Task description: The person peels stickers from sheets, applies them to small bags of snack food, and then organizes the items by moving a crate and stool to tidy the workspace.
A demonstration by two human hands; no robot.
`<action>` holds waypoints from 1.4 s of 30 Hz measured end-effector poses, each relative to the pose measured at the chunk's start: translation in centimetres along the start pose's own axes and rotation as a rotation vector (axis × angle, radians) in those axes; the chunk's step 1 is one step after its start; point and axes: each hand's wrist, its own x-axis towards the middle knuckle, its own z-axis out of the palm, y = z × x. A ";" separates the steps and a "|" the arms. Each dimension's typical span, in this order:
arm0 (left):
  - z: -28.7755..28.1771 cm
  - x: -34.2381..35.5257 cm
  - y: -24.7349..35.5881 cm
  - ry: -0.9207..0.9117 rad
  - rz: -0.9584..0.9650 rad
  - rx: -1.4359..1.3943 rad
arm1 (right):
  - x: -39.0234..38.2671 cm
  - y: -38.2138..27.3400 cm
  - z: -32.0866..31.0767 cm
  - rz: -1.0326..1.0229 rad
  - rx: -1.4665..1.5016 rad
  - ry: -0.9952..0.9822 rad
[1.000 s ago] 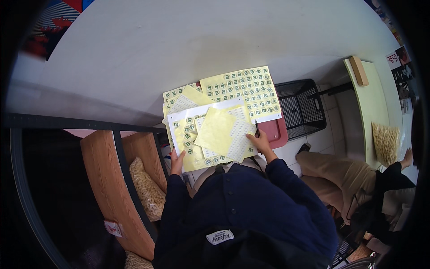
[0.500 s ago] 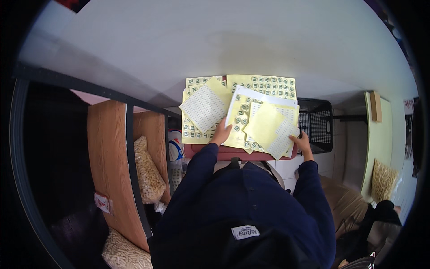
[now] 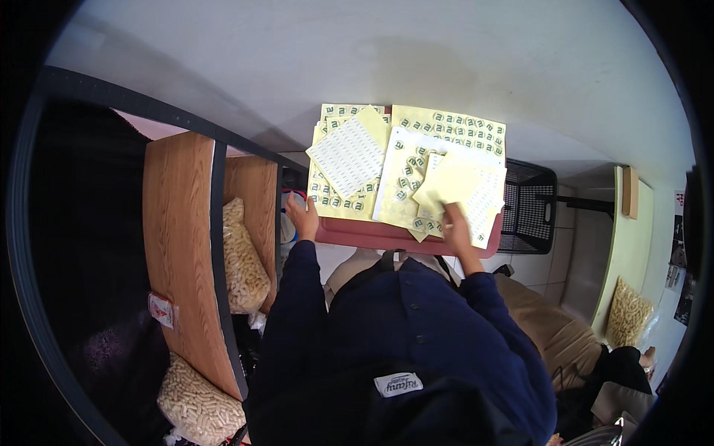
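Several sticker sheets lie spread over a dark red tray-like surface [image 3: 335, 232] in front of me. At the left, a white label sheet [image 3: 348, 157] rests aslant on yellow sheets with round dark-green printed stickers [image 3: 327, 202]. To the right, a small plain yellow sheet [image 3: 454, 181] lies over other label sheets, with a white-edged sheet [image 3: 383, 186] beneath. My left hand [image 3: 302, 217] is at the surface's left edge beside the yellow sheets, thumb and fingers apart. My right hand [image 3: 457, 229] reaches over the small sheets at the right; its fingers are smeared by motion.
A black plastic basket [image 3: 528, 201] stands right of the sheets. Wooden shelf panels [image 3: 182, 245] and bags of pale puffed snacks [image 3: 242, 260] are at the left. Brown cloth [image 3: 550, 327] and another snack bag [image 3: 626, 312] lie to the right. A pale wall [image 3: 335, 59] rises behind.
My left hand has let go of the white-edged sheet and moved left to the surface's edge. My right hand has shifted left from the sheets' right corner onto the small sheets.
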 end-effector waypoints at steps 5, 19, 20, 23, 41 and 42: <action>-0.7 -0.1 -2.6 -0.291 -0.163 -0.352 | 0.8 -3.9 7.5 -0.523 -0.254 -0.366; -2.8 -0.6 -2.0 -0.282 0.013 -0.452 | -0.9 -4.7 14.8 -0.635 -0.305 -0.351; -2.8 -0.5 -2.0 -0.302 0.016 -0.452 | -1.0 -4.8 15.1 -0.648 -0.333 -0.350; -2.9 -0.1 -2.3 -0.341 0.033 -0.422 | -1.4 -5.0 15.4 -0.623 -0.332 -0.359; -26.8 -4.1 25.7 -0.868 0.987 -1.738 | -3.5 -4.6 14.3 -0.649 -0.332 -0.148; -28.7 -5.7 26.5 -0.892 1.140 -1.949 | -3.8 -5.5 14.0 -0.662 -0.309 -0.141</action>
